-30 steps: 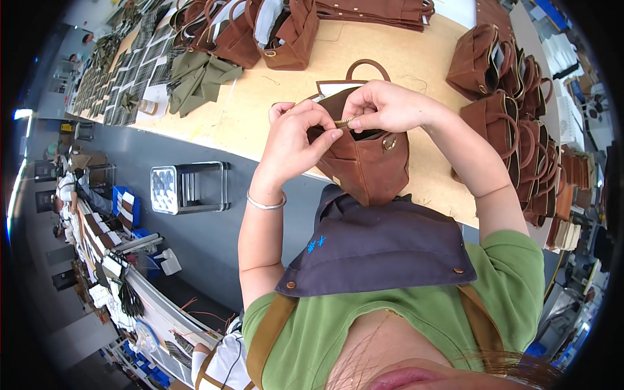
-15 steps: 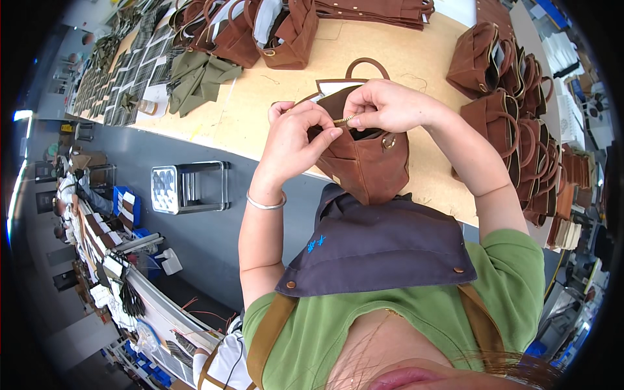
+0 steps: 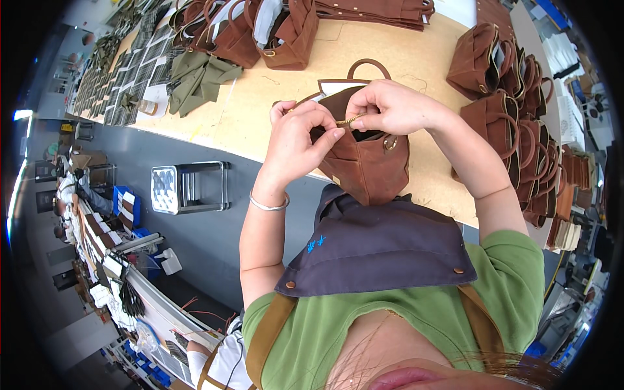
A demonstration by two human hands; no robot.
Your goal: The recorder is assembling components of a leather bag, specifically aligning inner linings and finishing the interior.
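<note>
A brown leather handbag (image 3: 372, 170) sits at the near edge of the table, its mouth facing up and its rear handle standing in an arch. Across the opening stretches a short length of brass zipper (image 3: 348, 121). My left hand (image 3: 300, 133), with a silver bangle on the wrist, pinches one end of it between thumb and fingers. From the other side my right hand (image 3: 389, 109) grips the zipper's other end, thumb against fingertips. A round brass fitting (image 3: 390, 142) shows on the bag's right side. The bag's inside is mostly dark and partly hidden by my hands.
More brown handbags (image 3: 286, 42) stand at the back left, and others (image 3: 500, 130) line the right side. Olive cloth (image 3: 201, 81) lies on the wooden table (image 3: 364, 42). A metal stool (image 3: 190, 187) stands on the floor to the left. A co-worker's white sleeve (image 3: 221, 364) shows at lower left.
Both hands have shifted very slightly to the right, keeping their pinch on the zipper. The bag stays in place. At lower left, the co-worker's arm has moved.
</note>
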